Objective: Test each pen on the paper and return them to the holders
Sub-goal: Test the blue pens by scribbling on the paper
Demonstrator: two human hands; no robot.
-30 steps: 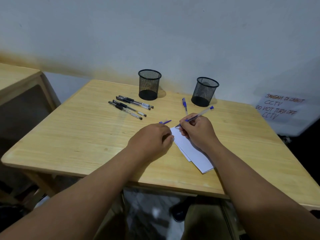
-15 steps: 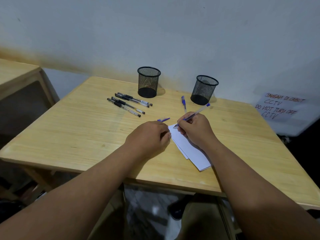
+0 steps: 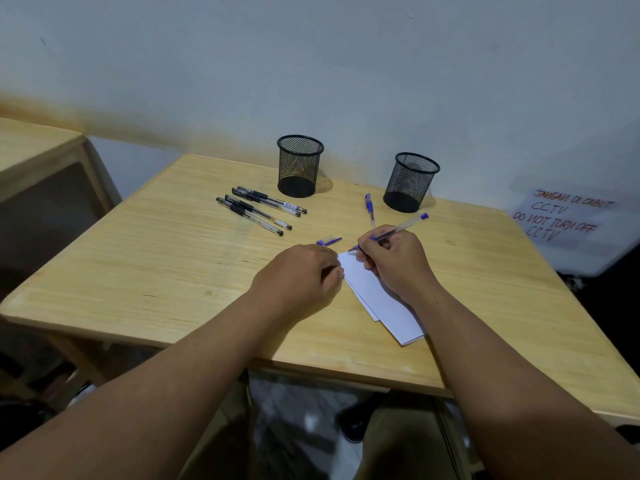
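My right hand [image 3: 394,263] grips a blue pen [image 3: 403,227] with its tip on the top corner of the white paper [image 3: 381,303]. My left hand [image 3: 298,278] rests curled on the paper's left edge, pressing it to the table. A blue pen cap [image 3: 328,241] lies just beyond my left hand. A second blue pen [image 3: 370,209] lies between the two black mesh holders, the left holder [image 3: 299,166] and the right holder [image 3: 412,181]. Both holders look empty. Several black pens [image 3: 259,211] lie in a row left of the left holder.
The wooden table [image 3: 156,271] stands against a white wall. A paper notice [image 3: 564,216] with handwritten CCTV text hangs at the right. Another wooden table [image 3: 34,147] stands at the left. A shoe [image 3: 353,424] shows on the floor under the table's front edge.
My right hand has shifted the blue pen slightly over the paper's top corner, its tail swinging a little. The left hand stays on the paper.
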